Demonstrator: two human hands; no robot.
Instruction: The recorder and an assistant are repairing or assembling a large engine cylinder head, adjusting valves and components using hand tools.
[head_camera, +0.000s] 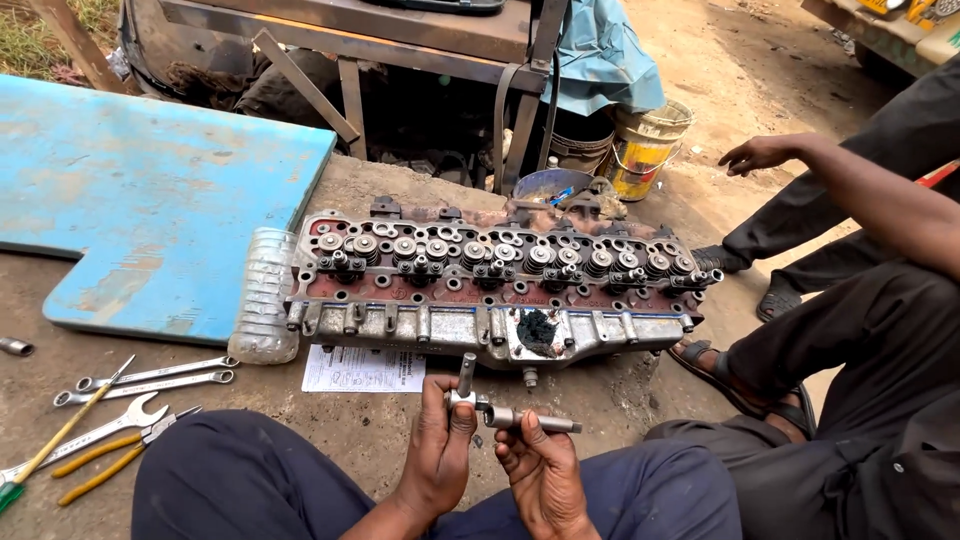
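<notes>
**Small Metal Parts Held in Both Hands Before an Engine Cylinder Head**

A bare dirt and concrete ground (620, 400) outdoors is shown, with a blue painted board (150, 190) laid flat at the left and a metal frame stand (400, 50) seen at the top. A long cylinder head (500, 285), with rows of valve springs on top, is set on the ground in the middle.

The left hand (440, 450) is raised between the knees, its fingers closed around an upright metal stem (466, 375). The right hand (540, 470) is held just beside it, fingers closed on a short steel rod (530, 420) lying level and pointing right. The 2 parts are seen to meet between the hands, just in front of the cylinder head.

A clear plastic bottle (265, 295) is laid against the head's left end, and a printed paper sheet (362, 370) is tucked under its front edge. Wrenches (150, 380), yellow-handled pliers (110, 460) and a screwdriver (60, 435) are spread on the ground at the lower left. A yellow bucket (642, 150) is stood behind the head. Another person in dark clothes is seated at the right, with a hand (760, 153) held out over the ground.
</notes>
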